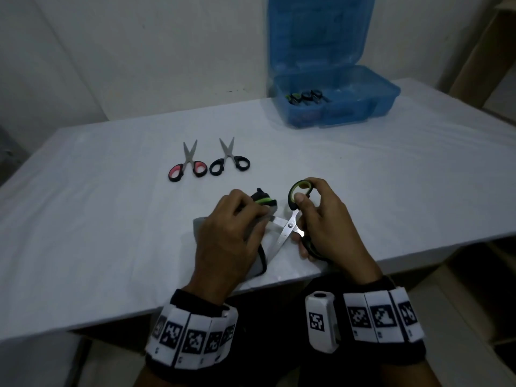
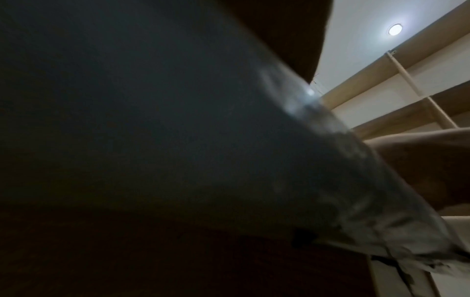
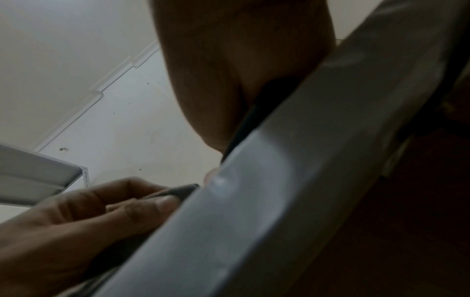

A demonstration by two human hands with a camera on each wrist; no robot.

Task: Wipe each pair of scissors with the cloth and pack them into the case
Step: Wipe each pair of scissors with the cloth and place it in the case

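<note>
Green-handled scissors (image 1: 290,225) are held wide open just above the near table edge. My right hand (image 1: 307,213) grips both handles, with the thumb on the upper green loop (image 1: 300,188). My left hand (image 1: 259,215) pinches the grey cloth (image 1: 258,262) around one blade; that blade's tip is hidden in the cloth. In the right wrist view my left hand's fingers (image 3: 114,207) pinch the cloth (image 3: 178,191) beside the table edge (image 3: 279,180). The blue case (image 1: 371,106) stands open at the far right, with several scissors (image 1: 305,96) inside.
Red-handled scissors (image 1: 188,166) and black-handled scissors (image 1: 229,160) lie side by side on the white table (image 1: 97,205), beyond my hands. The case lid (image 1: 321,32) stands upright against the wall. The left wrist view is mostly dark.
</note>
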